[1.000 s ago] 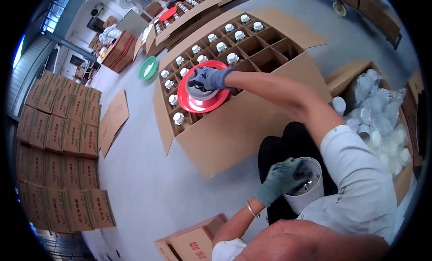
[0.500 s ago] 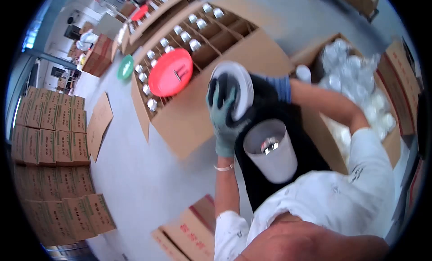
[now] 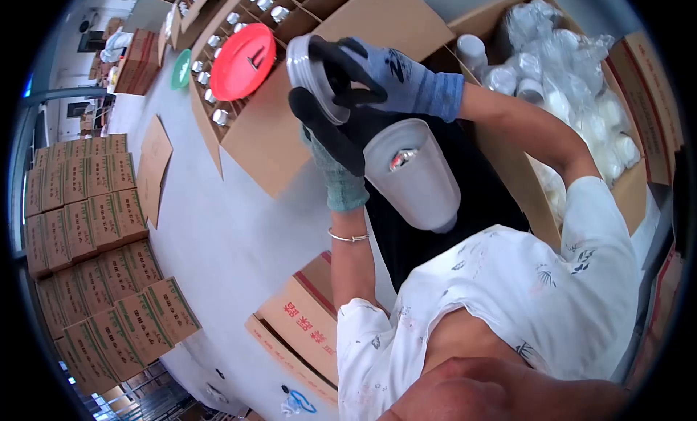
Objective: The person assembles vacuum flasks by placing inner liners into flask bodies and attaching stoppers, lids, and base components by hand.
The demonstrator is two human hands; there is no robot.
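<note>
A round white plastic lid (image 3: pixel 299 66) with a ridged rim is up in front of me, tipped on edge. My left hand (image 3: pixel 330 148), in a green glove with a black palm, grips its lower edge. My right hand (image 3: pixel 398 76), in a blue and black glove, has its fingers closed on the inner side of the lid. Below them a frosted white tub (image 3: pixel 425 192) leans on my lap on black cloth, its mouth facing up and left. Something small, shiny and partly red (image 3: pixel 404 158) lies inside the tub; its kind is unclear.
A divided carton (image 3: pixel 279 141) with silver-capped items stands ahead, a red dish (image 3: pixel 236 69) on it. At the right an open carton (image 3: pixel 633 216) holds bagged white containers. Boxes are stacked left (image 3: pixel 94 225); another box (image 3: pixel 308 316) sits near my left arm.
The view has shifted, so most things sit higher in it. The lid has turned more edge-on, and my right hand now shows in front of its inner side.
</note>
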